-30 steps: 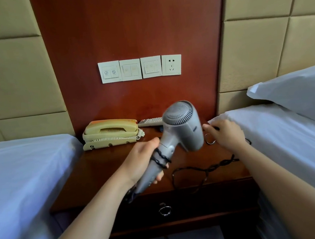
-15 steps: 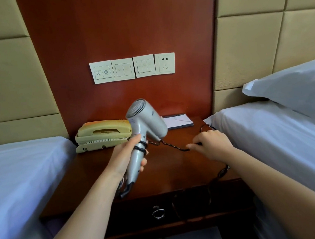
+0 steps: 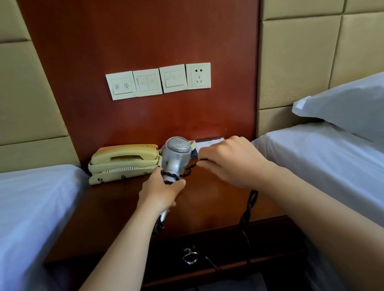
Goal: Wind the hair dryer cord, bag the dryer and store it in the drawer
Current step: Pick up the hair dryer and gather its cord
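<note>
A silver hair dryer (image 3: 176, 156) stands upright over the wooden nightstand (image 3: 113, 215), its rear grille facing me. My left hand (image 3: 161, 191) grips its handle, where a few turns of the black cord (image 3: 184, 172) are wrapped. My right hand (image 3: 229, 162) pinches the cord just right of the dryer. The rest of the cord runs under my right wrist and hangs down over the nightstand's front edge (image 3: 247, 215). Below it, the drawer (image 3: 221, 251) with a metal ring pull (image 3: 190, 257) is shut.
A cream telephone (image 3: 123, 162) sits at the back left of the nightstand, and a notepad (image 3: 206, 145) lies behind my right hand. Beds with white sheets (image 3: 22, 210) flank the nightstand; a pillow (image 3: 359, 104) lies on the right one. Switches and a socket (image 3: 199, 76) are on the wall.
My left hand has carried the dryer away from me and turned it upright. My right hand moved in beside it, pulling the cord across the handle. The view shifted down slightly.
</note>
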Demonstrator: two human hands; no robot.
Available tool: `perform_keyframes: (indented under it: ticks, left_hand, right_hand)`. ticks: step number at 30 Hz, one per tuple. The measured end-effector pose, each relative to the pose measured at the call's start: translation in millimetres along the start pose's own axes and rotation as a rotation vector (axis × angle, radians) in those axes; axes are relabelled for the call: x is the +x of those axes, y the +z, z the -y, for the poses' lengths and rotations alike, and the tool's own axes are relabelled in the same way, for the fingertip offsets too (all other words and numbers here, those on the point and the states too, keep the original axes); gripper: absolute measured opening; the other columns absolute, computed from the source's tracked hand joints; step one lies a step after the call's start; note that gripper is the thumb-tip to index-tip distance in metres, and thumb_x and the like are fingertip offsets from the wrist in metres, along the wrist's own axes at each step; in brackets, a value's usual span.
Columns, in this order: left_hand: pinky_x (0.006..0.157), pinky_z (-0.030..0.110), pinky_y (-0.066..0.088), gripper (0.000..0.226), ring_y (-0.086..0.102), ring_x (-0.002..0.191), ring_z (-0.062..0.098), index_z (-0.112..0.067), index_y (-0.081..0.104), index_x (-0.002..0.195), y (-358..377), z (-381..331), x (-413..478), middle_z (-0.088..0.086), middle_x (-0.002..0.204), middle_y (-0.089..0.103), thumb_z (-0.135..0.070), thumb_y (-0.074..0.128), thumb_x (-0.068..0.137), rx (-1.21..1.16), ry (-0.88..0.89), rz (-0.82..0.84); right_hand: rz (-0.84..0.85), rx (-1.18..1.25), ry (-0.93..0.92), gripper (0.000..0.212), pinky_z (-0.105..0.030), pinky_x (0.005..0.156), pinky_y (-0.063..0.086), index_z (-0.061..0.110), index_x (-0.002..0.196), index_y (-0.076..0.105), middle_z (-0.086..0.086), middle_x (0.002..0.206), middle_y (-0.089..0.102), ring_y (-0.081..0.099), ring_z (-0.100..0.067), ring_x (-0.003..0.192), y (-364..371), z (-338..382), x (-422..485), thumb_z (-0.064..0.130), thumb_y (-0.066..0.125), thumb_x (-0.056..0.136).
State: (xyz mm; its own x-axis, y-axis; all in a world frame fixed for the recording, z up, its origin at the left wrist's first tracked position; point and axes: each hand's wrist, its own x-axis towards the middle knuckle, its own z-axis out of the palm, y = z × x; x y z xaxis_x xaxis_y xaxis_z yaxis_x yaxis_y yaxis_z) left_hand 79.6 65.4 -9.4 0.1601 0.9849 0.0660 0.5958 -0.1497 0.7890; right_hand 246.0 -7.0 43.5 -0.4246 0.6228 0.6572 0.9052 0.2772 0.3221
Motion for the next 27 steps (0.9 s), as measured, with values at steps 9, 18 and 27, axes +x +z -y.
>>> perform_keyframes:
  ticks: [9, 18, 27]
  left_hand:
    - [0.087, 0.036, 0.041, 0.054, 0.055, 0.116, 0.032, -0.022, 0.034, 0.132, 15, -19, -20, 0.006, 0.126, 0.057, -0.039, 0.057, 0.086, 0.721, 0.163, -0.037]
    - [0.079, 0.034, 0.041, 0.060, 0.058, 0.110, 0.029, -0.028, 0.040, 0.129, 13, -20, -28, 0.002, 0.120, 0.061, -0.046, 0.065, 0.078, 0.632, 0.227, 0.146]
    - [0.074, 0.033, 0.052, 0.071, 0.067, 0.061, 0.016, -0.026, 0.057, 0.103, 9, -20, -32, -0.001, 0.065, 0.065, -0.082, 0.022, 0.077, 0.364, 0.176, 0.119]
  right_hand:
    - [-0.111, 0.185, -0.008, 0.037, -0.031, 0.037, 0.033, 0.013, 0.071, 0.060, -0.002, 0.054, 0.061, 0.056, -0.031, 0.046, 1, 25, 12, 0.035, 0.037, 0.088]
    - [-0.147, 0.363, 0.136, 0.028, -0.027, 0.043, 0.029, 0.014, 0.074, 0.063, 0.009, 0.056, 0.049, 0.055, -0.024, 0.049, -3, 28, 16, 0.031, 0.049, 0.091]
    - [-0.216, 0.457, 0.182, 0.041, -0.039, 0.049, 0.046, 0.010, 0.077, 0.061, 0.003, 0.061, 0.057, 0.056, -0.021, 0.054, -1, 30, 18, 0.039, 0.036, 0.091]
